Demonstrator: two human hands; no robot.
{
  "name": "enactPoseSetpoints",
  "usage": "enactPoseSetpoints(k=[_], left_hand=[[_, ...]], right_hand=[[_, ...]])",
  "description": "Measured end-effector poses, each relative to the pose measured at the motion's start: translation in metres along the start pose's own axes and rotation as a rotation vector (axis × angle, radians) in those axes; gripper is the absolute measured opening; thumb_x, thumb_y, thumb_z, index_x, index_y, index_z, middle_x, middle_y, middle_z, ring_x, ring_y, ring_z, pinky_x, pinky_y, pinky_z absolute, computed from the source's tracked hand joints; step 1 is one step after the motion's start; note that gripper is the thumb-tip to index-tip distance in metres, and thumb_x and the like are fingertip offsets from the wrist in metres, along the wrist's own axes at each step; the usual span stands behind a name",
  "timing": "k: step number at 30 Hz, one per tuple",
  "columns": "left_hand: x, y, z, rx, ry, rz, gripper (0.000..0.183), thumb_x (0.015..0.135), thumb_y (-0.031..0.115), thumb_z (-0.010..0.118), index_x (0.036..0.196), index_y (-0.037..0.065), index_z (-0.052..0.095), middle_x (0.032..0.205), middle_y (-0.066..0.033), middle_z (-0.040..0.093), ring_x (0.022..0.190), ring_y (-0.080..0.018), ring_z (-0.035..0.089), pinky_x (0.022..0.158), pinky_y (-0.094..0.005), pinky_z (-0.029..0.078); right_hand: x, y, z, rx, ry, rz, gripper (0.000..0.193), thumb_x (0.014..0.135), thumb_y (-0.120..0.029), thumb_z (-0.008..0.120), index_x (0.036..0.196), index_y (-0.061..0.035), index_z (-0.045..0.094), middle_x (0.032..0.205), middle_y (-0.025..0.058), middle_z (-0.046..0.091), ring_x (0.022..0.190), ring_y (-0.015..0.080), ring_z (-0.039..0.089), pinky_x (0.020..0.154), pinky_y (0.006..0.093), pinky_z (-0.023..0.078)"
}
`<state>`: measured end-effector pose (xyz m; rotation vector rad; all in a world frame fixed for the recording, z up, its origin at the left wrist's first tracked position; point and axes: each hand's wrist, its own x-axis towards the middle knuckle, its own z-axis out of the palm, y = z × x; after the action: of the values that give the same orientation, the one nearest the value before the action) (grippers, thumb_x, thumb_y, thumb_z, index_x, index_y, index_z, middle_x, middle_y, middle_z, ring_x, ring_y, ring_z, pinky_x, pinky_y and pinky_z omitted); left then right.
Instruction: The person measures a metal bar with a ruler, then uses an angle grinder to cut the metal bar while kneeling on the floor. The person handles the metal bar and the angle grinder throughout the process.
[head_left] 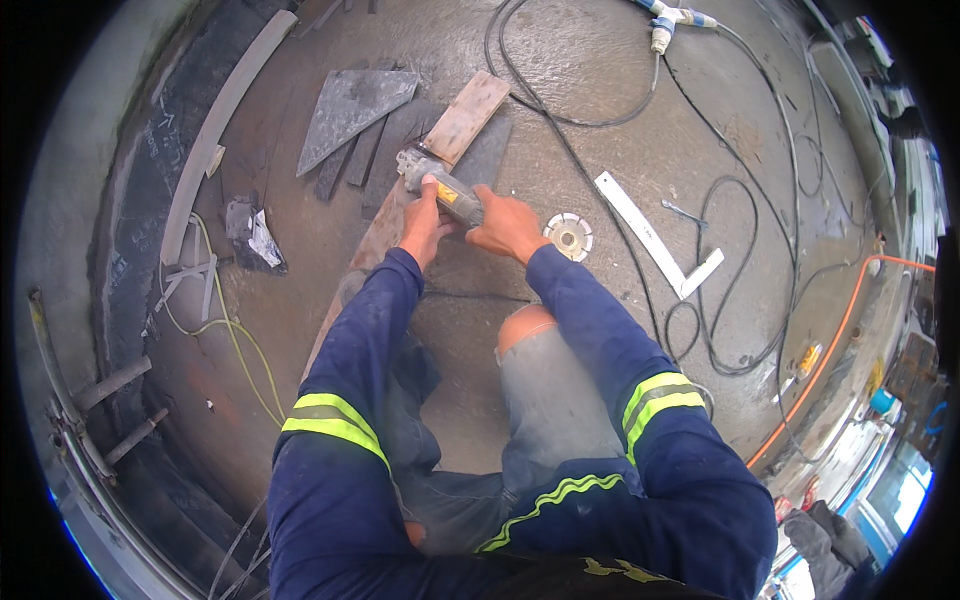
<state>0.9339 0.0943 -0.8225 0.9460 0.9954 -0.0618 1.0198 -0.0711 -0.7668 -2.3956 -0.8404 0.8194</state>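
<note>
Both of my hands are closed round an angle grinder (459, 203) with a grey body and a yellow label. My left hand (422, 226) grips it near its metal head, the thumb lying along the top. My right hand (508, 229) wraps the rear of the body. The grinder's head rests over or just above a wooden plank (470, 115) and dark slate slabs (492, 150); whether it touches them I cannot tell. Any disc on it is mostly hidden. Right of my right hand, a segmented cutting disc (568, 237) lies flat on the floor.
A white L-shaped square (648, 232) and black cables (745, 190) lie to the right, with a cable splitter (662, 24) at the top. Cut slate pieces (352, 108) are at the upper left. A yellow-green cord (240, 340) and an orange hose (822, 355) run along the sides.
</note>
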Motion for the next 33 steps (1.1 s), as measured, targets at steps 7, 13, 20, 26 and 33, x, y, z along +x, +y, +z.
enactPoseSetpoints(k=[7, 13, 20, 26, 33], left_hand=[[0.003, 0.008, -0.002, -0.012, -0.012, 0.006, 0.079, 0.111, 0.062, 0.049, 0.152, -0.005, 0.046, 0.144, -0.0280, 0.061, 0.133, -0.0414, 0.062, 0.114, -0.0583, 0.048], [-0.016, -0.005, 0.014, -0.005, -0.034, -0.035, 0.075, 0.112, 0.060, 0.049, 0.150, -0.005, 0.048, 0.144, -0.0278, 0.061, 0.133, -0.0410, 0.063, 0.113, -0.0575, 0.049], [-0.024, -0.017, 0.021, 0.011, -0.055, -0.039, 0.075, 0.113, 0.060, 0.047, 0.150, -0.006, 0.048, 0.143, -0.0271, 0.062, 0.132, -0.0396, 0.063, 0.112, -0.0562, 0.050], [-0.013, -0.010, 0.014, 0.005, 0.012, 0.002, 0.076, 0.112, 0.060, 0.048, 0.148, -0.007, 0.051, 0.139, -0.0243, 0.065, 0.127, -0.0380, 0.067, 0.108, -0.0564, 0.054], [0.001, 0.013, -0.003, 0.009, 0.045, 0.017, 0.074, 0.112, 0.058, 0.050, 0.147, -0.007, 0.053, 0.138, -0.0233, 0.066, 0.126, -0.0379, 0.068, 0.106, -0.0569, 0.055]], right_hand=[[0.013, -0.002, 0.002, 0.002, -0.052, 0.033, 0.076, 0.076, -0.030, 0.081, 0.145, -0.0098, 0.056, 0.109, 0.0290, 0.076, 0.105, 0.0488, 0.074, 0.091, 0.0554, 0.058], [-0.011, 0.020, 0.004, 0.042, -0.039, 0.023, 0.082, 0.074, -0.029, 0.083, 0.149, -0.0104, 0.054, 0.110, 0.0294, 0.076, 0.107, 0.0493, 0.073, 0.093, 0.0559, 0.058], [-0.027, 0.021, -0.007, 0.015, -0.075, 0.086, 0.081, 0.075, -0.029, 0.082, 0.150, -0.0107, 0.055, 0.110, 0.0301, 0.076, 0.105, 0.0498, 0.073, 0.091, 0.0563, 0.058], [-0.014, 0.013, -0.004, 0.015, -0.037, 0.048, 0.076, 0.076, -0.028, 0.081, 0.145, -0.0093, 0.057, 0.106, 0.0292, 0.077, 0.102, 0.0495, 0.074, 0.089, 0.0570, 0.059], [0.012, -0.006, 0.003, 0.025, -0.017, 0.034, 0.073, 0.076, -0.027, 0.081, 0.143, -0.0097, 0.058, 0.106, 0.0283, 0.077, 0.102, 0.0485, 0.074, 0.088, 0.0564, 0.059]])
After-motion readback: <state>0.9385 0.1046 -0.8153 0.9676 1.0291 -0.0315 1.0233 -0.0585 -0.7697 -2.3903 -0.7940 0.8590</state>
